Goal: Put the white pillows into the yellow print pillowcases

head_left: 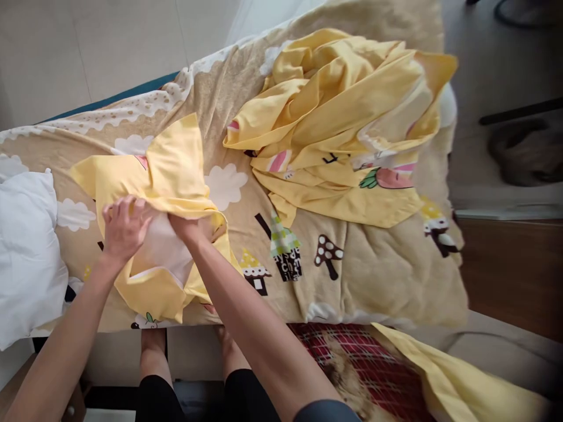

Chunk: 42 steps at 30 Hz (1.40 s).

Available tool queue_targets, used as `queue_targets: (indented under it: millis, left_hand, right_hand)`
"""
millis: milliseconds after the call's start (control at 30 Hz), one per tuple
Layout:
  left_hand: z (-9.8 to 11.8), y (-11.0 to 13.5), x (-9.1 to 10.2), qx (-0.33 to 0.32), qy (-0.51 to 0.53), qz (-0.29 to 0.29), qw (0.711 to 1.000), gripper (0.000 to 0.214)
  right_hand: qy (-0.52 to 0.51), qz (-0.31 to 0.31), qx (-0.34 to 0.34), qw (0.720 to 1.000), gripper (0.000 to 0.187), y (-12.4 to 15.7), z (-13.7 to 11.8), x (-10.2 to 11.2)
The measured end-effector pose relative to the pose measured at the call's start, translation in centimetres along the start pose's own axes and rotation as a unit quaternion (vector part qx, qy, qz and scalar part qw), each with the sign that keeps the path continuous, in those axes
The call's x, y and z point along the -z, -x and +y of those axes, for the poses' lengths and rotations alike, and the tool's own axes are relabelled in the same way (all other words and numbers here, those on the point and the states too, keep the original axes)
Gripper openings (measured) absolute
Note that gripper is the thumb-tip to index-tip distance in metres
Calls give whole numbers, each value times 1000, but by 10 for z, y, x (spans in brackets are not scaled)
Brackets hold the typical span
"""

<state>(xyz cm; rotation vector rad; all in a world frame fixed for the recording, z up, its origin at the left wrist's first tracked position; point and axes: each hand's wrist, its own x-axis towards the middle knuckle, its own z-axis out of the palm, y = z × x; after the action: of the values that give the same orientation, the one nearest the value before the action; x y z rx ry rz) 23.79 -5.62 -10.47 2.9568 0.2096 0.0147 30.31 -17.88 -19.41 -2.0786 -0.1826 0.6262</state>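
Observation:
A yellow pillowcase (pixel 173 158) with a pale inner side lies rumpled on the beige blanket, its opening facing me. My left hand (pixel 125 225) grips the left edge of that opening, fingers curled over the cloth. On the other side, my right hand (pixel 187 228) reaches under the upper flap, which hides its fingers. A white pillow (pixel 29 252) rests at the far left of the bed. To the right, a large bunched yellow cover (pixel 343 117) with pink and carrot prints is heaped on the blanket, apart from both hands.
The beige blanket (pixel 378 269), printed with clouds and mushrooms, covers the bed. Below its near edge are a red plaid cloth (pixel 373 363), a furry animal (pixel 345 375) and a hanging yellow cloth (pixel 475 375). Pale floor tiles (pixel 123 47) lie beyond the far side.

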Motion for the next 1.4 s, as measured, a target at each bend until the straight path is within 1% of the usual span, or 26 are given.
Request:
queue_targets:
  millis: [67,133,167,200,233,267,300,333,367,433,500,567,633,700,767,833,867,933,1033,1067,1100,1133,1200,1267,1333,1400]
  left_hand:
    - [-36,14,-8,80,55,19,995,48]
    - [-72,40,-22,226,152,62,960,55]
    - [-87,57,-30,324,213,73,919,54]
    - [-98,76,-39,417,275,68,864,53]
    - [-105,94,-50,485,324,49,811,52]
    - [-105,111,-61,530,361,25,767,51]
    - [-100,125,-73,551,386,0,740,50]
    - [-90,135,-84,554,401,-21,729,48]
    - [-76,142,-95,549,412,-35,726,45]
    - [-43,143,-110,542,436,-55,716,38]
    - [-15,135,-109,538,438,-46,718,36]
    - [1,124,-85,547,406,16,732,39]
    - [5,116,-44,545,352,117,752,44]
    - [1,109,0,519,295,198,777,47]
    - [-8,99,33,498,239,205,808,47]
    - [-18,83,47,496,197,141,834,48]
    - [-25,75,48,489,188,99,846,49]
    - [-40,65,37,440,213,34,871,55]
    - [-66,84,7,366,303,37,879,70]
    - [-74,101,-4,384,315,63,866,70]
    - [-81,122,-14,435,316,98,837,67]
    - [-86,146,-23,510,306,135,792,62]
    - [-86,194,-38,667,306,173,657,50]
    - [-73,231,-52,745,347,144,551,43]
    - [-50,248,-68,751,414,90,506,46]
    - [-27,240,-86,728,484,63,482,49]
  right_hand:
    - [55,-33,79,995,37,20,7,10]
    - [77,-91,167,979,36,48,30,29]
    - [63,-89,172,979,36,62,45,41]
    - [31,-58,136,989,35,72,62,55]
    - [-3,12,56,998,37,78,79,68]
    - [-34,80,-33,996,41,79,95,80]
    - [-56,132,-113,983,47,77,108,89]
    - [-74,148,-171,971,52,71,117,94]
    - [-92,123,-200,968,55,64,121,95]
    - [-122,19,-206,971,50,51,117,88]
    - [-147,-74,-203,965,41,46,99,78]
    - [-152,-98,-171,968,36,52,76,77]
    - [-121,-26,-123,985,34,65,54,91]
    - [-52,113,-88,988,32,82,34,112]
    - [26,234,-84,968,30,100,20,126]
    - [76,270,-94,955,34,119,12,122]
    - [87,250,-97,960,38,128,12,113]
    - [70,145,-99,982,43,145,24,92]
    - [-34,-21,-138,990,58,164,67,70]
    - [-66,-46,-169,982,64,167,86,69]
    - [-89,-54,-204,973,69,168,104,71]
    - [-105,-53,-237,964,73,167,121,75]
    - [-141,-41,-283,948,74,155,147,85]
    - [-206,-22,-303,930,72,133,158,88]
    - [-264,-4,-303,916,70,101,155,79]
    - [-297,5,-287,911,68,64,142,61]
